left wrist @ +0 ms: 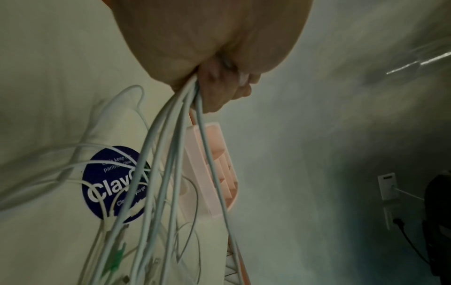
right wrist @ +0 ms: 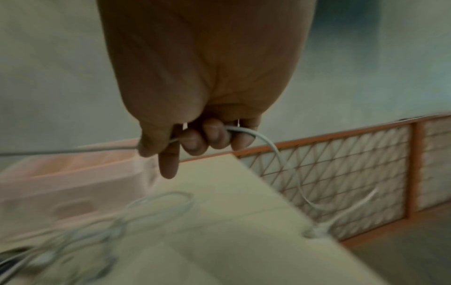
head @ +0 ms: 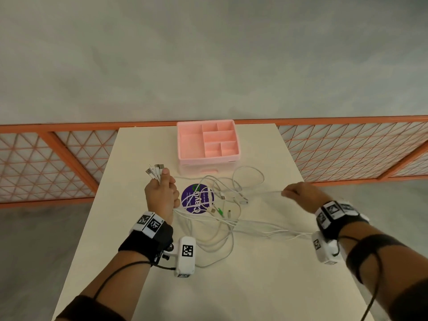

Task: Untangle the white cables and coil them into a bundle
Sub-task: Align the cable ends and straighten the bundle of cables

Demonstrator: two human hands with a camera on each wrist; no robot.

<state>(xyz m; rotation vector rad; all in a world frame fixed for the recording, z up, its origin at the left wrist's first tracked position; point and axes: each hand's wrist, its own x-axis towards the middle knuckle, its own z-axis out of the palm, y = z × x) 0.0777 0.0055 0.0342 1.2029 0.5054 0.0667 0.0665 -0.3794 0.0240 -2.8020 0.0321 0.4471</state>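
Several white cables [head: 222,205] lie tangled in the middle of the cream table [head: 254,274]. My left hand [head: 162,193] is raised at the left of the tangle and grips a bunch of cable ends, with the plugs [head: 155,171] sticking up above the fist. In the left wrist view the gripped cables [left wrist: 171,138] hang down from the fist [left wrist: 219,86] toward the table. My right hand [head: 298,193] is at the right of the tangle and holds one white cable [right wrist: 244,131] in curled fingers, drawn out sideways from the pile.
A pink compartment box [head: 207,143] stands at the far end of the table, just beyond the cables. A round purple sticker [head: 196,201] lies under the tangle. An orange mesh railing [head: 347,147] runs behind the table. The table's right edge is close to my right hand.
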